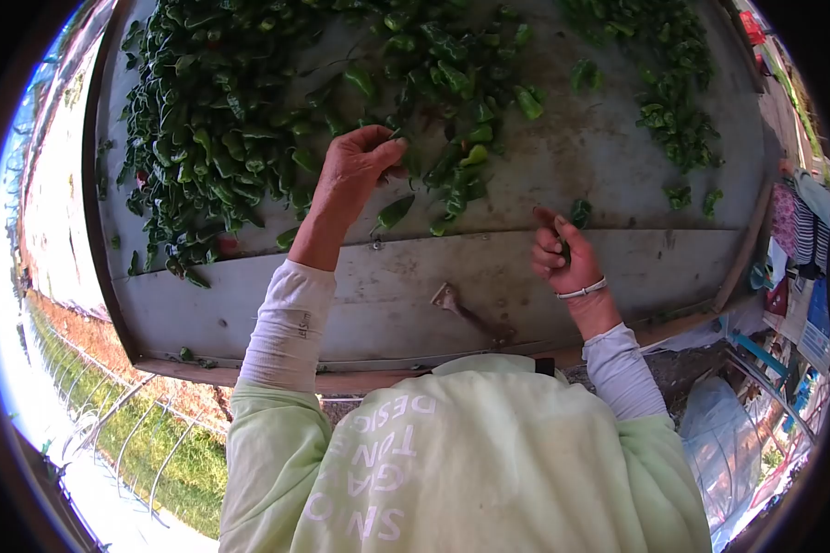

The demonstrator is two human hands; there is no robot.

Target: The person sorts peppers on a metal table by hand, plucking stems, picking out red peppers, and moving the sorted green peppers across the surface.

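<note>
My left hand (360,158) is over the near edge of a big heap of green peppers (203,138). Its thumb and fingers are pinched together, and whatever sits between the tips is hidden among the green behind them. Just below it, a single green pepper (396,212) lies on the metal tabletop (563,152). My right hand (567,256), with a white band at the wrist, hovers over the nearer metal strip, fingers curled. A small dark patch shows between its thumb and fingers, too unclear to name. Beyond its fingertips lies one dark green pepper (580,213).
A second group of peppers (678,101) runs along the right side of the table. A scraper-like tool (445,298) lies close to my body. A raised rim (742,249) borders the table. Clothes (810,221) and a clear plastic bag (721,433) are at the right.
</note>
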